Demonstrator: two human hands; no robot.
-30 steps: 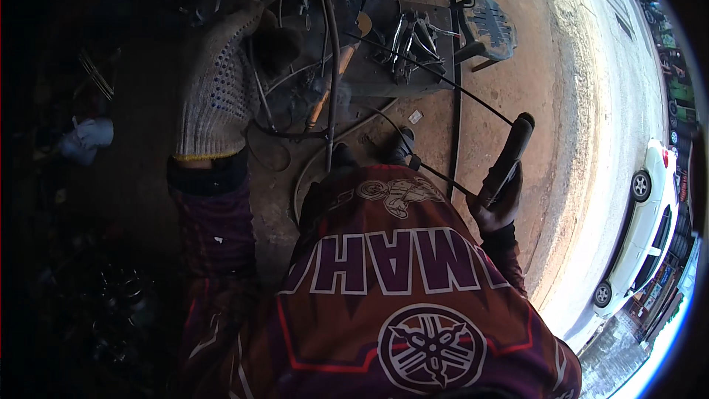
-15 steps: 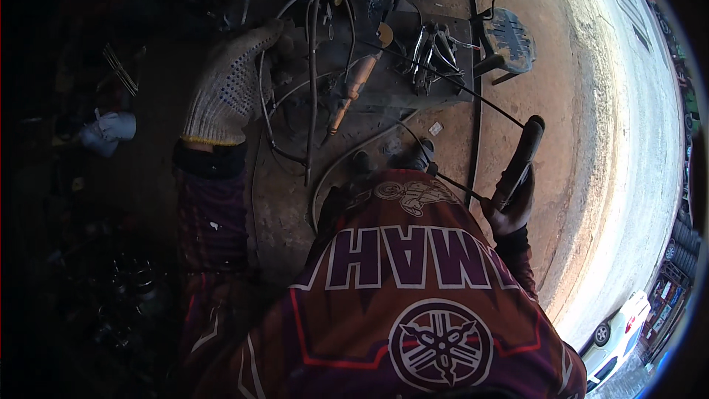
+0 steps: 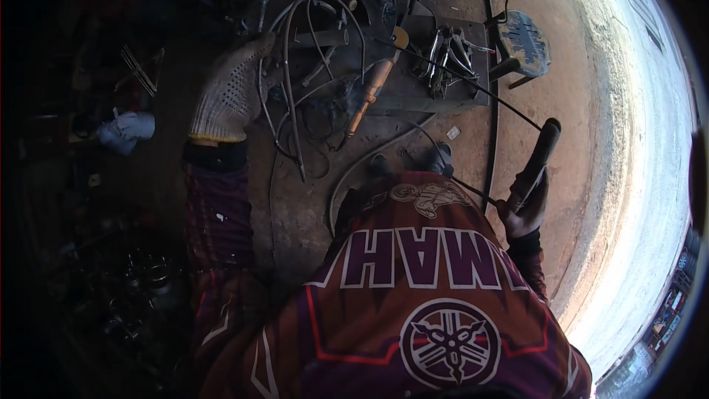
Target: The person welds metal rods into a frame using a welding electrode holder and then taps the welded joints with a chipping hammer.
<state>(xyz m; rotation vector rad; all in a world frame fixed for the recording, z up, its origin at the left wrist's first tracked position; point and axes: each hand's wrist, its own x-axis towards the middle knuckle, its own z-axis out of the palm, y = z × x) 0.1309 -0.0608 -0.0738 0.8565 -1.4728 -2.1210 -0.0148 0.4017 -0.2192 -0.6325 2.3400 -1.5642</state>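
My left hand (image 3: 230,92) wears a white knit glove with dark dots and a yellow cuff edge. Its fingers curl in at the bench's left side, next to bent grey rods (image 3: 297,103); what they grip is hidden in shadow. A short pipe (image 3: 321,38) lies just beyond the fingertips. On the right, my right hand (image 3: 533,210) is closed round the dark handle of a welding electrode holder (image 3: 535,162). From its tip a long thin electrode (image 3: 509,105) slants across to the bench, and a dark cable trails from its lower end.
An orange angle grinder (image 3: 371,92) rests among the rods. Several locking pliers (image 3: 447,59) are heaped on the dark metal bench (image 3: 443,105). A worn stool (image 3: 526,44) stands beyond it. Cables and hoses curve over the floor near my feet; a pale cloth-like thing (image 3: 125,131) is at left.
The whole view has shifted slightly, moving the scene to the right. Both hands keep their holds; the short pipe shows more plainly beside the left glove, and the haze there looks thinner.
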